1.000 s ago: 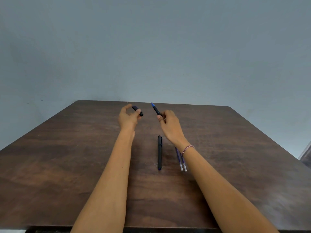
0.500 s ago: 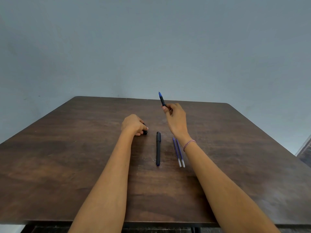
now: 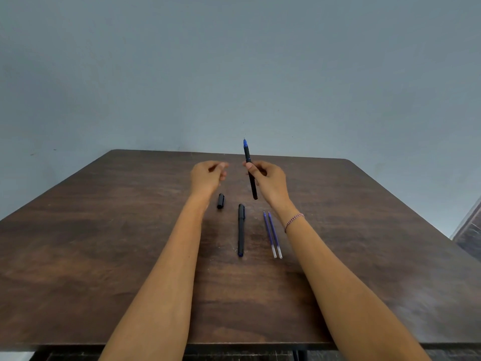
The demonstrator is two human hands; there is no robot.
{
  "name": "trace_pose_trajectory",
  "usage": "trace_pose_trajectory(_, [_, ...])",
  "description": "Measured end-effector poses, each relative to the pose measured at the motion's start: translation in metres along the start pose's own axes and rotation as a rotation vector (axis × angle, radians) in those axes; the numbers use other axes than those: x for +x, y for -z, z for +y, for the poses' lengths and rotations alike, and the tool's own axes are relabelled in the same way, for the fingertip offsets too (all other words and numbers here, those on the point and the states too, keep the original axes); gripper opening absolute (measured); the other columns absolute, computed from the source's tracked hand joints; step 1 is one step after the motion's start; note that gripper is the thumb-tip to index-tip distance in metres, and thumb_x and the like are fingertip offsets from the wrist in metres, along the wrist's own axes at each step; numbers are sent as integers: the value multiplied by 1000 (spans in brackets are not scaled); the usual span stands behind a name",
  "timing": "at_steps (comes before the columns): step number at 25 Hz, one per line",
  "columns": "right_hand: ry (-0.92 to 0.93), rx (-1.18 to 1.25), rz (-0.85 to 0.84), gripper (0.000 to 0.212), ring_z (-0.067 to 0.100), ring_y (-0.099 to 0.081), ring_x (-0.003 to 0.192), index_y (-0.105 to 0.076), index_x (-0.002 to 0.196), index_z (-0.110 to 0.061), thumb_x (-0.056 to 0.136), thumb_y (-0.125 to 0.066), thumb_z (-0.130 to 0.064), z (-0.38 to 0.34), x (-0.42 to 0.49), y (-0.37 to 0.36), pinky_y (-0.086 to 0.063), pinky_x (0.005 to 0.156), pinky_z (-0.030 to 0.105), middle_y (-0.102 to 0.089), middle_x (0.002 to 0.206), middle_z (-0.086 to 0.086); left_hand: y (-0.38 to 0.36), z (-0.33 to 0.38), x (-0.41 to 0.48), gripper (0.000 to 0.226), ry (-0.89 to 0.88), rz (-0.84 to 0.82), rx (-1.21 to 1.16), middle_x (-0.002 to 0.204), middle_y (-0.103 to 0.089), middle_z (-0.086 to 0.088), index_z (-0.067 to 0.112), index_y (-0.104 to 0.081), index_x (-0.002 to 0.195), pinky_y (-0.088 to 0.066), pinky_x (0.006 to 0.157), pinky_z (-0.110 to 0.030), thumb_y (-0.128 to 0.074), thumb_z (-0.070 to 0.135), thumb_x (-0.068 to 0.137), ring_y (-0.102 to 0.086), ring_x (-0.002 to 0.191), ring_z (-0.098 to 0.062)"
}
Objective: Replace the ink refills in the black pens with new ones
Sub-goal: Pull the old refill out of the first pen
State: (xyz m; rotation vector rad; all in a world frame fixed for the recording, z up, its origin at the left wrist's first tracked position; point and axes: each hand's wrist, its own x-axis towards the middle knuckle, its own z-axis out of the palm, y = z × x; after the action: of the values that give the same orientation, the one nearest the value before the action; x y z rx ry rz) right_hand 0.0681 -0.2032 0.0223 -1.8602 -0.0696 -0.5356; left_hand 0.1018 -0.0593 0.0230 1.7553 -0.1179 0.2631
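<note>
My right hand (image 3: 269, 182) grips an uncapped black pen (image 3: 250, 170) by its middle, nearly upright, blue tip pointing up above the table. My left hand (image 3: 207, 177) hovers just left of it, fingers loosely curled and holding nothing. The pen's black cap (image 3: 220, 201) lies on the table below my left wrist. A second black pen (image 3: 241, 229), still capped, lies lengthwise in the middle of the table. Two blue ink refills (image 3: 272, 234) lie side by side to its right, next to my right wrist.
The dark wooden table (image 3: 104, 243) fills the lower half of the view, its far edge meeting a plain grey wall (image 3: 234, 74). The table's right edge drops off near a dark floor strip (image 3: 468, 230).
My left hand set the cap down on the table and rose back up, empty, toward the pen. My right hand tilted the pen more upright.
</note>
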Motion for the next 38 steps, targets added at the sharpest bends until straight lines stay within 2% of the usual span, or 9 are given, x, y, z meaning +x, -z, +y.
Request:
trace_pose_trajectory(2, [-46, 154, -126, 21, 3, -57, 79, -71, 102, -15, 94, -57, -28, -3, -2, 5, -42, 65, 14, -69, 83, -4, -5, 6, -5, 24, -18, -104, -209, 99, -69, -5, 8, -64, 112, -51, 80, -25, -47, 16, 97, -64, 95, -17])
trace_pose_trajectory(6, [-144, 314, -303, 19, 6, -62, 78, -71, 101, -20, 91, -60, -32, -5, -5, 15, -36, 57, 16, -73, 81, 1, -11, 12, -10, 24, 11, -272, -495, 109, -68, -9, 9, -64, 109, -49, 95, -40, -45, 19, 97, -63, 109, -24])
trace_pose_trajectory(8, [-165, 331, -370, 20, 8, -65, 75, -70, 101, -15, 91, -60, -29, -5, -6, 16, -36, 55, 17, -73, 80, 1, -13, 16, -13, 28, -2, -353, -561, 110, -69, -9, 10, -63, 111, -53, 86, -33, -40, 20, 99, -64, 108, -21])
trace_pose_trajectory(10, [-186, 334, -433, 20, 9, -67, 76, -70, 101, -11, 91, -60, -26, -5, -7, 15, -42, 57, 16, -73, 81, 2, -12, 18, -16, 29, 3, -408, -604, 105, -70, -8, 11, -62, 113, -54, 66, -20, -38, 20, 100, -67, 101, -17])
trace_pose_trajectory(12, [-206, 356, -471, 19, 11, -68, 77, -69, 100, -9, 91, -60, -24, -5, -7, 14, -51, 63, 16, -74, 83, 4, -11, 19, -18, 28, 8, -441, -631, 100, -72, -7, 10, -62, 113, -52, 61, -16, -38, 18, 100, -68, 98, -14])
trace_pose_trajectory(17, [-183, 328, -473, 17, 12, -70, 78, -68, 98, -7, 90, -61, -20, -5, -8, 16, -55, 70, 17, -74, 83, 6, -7, 19, -18, 21, -25, -388, -578, 87, -74, 1, 16, -67, 101, -51, 80, -27, -47, 14, 96, -69, 87, -9])
trace_pose_trajectory(20, [-158, 311, -452, 20, 9, -71, 77, -68, 100, -3, 90, -62, -19, -6, -7, 17, -55, 70, 17, -74, 81, 5, -10, 17, -16, 20, -47, -358, -588, 82, -74, 3, 15, -68, 100, -51, 75, -25, -49, 13, 94, -68, 77, -7])
trace_pose_trajectory(27, [-141, 286, -417, 19, 9, -71, 74, -68, 99, -4, 89, -64, -19, -11, -7, 17, -55, 68, 16, -74, 75, 3, -12, 21, -16, 17, -114, -277, -572, 77, -74, 4, 11, -68, 100, -53, 63, -17, -53, 11, 92, -69, 73, -7])
trace_pose_trajectory(38, [-104, 202, -339, 8, 8, -70, 70, -67, 85, -11, 81, -73, -14, -9, -4, 10, -54, 61, 14, -71, 75, 5, -14, 21, -17, 14, -39, -87, -625, 71, -71, -1, 10, -67, 86, -58, 66, -28, -73, 3, 75, -69, 65, -14])
